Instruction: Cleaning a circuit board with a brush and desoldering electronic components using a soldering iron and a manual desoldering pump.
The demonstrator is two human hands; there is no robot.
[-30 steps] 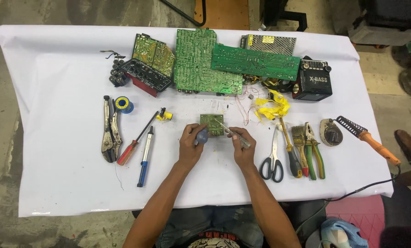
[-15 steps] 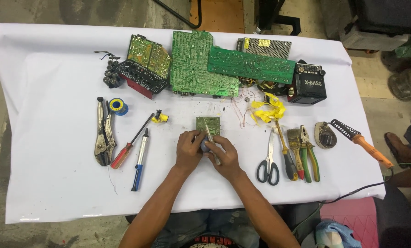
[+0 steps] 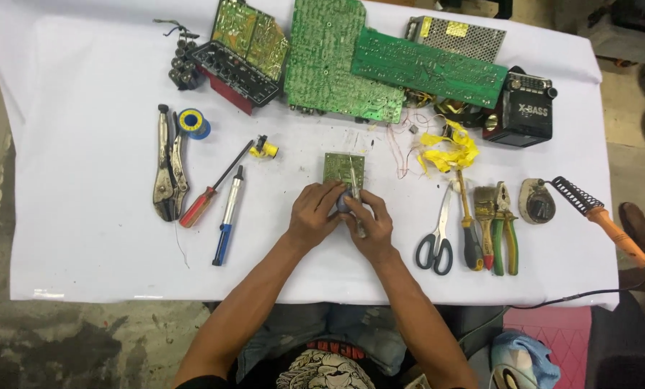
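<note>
Two hands, left hand (image 3: 314, 215) and right hand (image 3: 369, 227), together, clamped on thin metal tool (image 3: 354, 189) over small square green circuit board (image 3: 343, 168).

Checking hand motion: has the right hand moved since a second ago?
Yes. The right hand moved leftward, away from the scissors, meeting the left hand.

Can't really make out the small bluish thing (image 3: 343, 204) pinched between the left hand (image 3: 314, 214) and right hand (image 3: 369, 227) just below the small green circuit board (image 3: 343, 169), fingers cover most of it, and the board's tiny parts are a blur.
</note>
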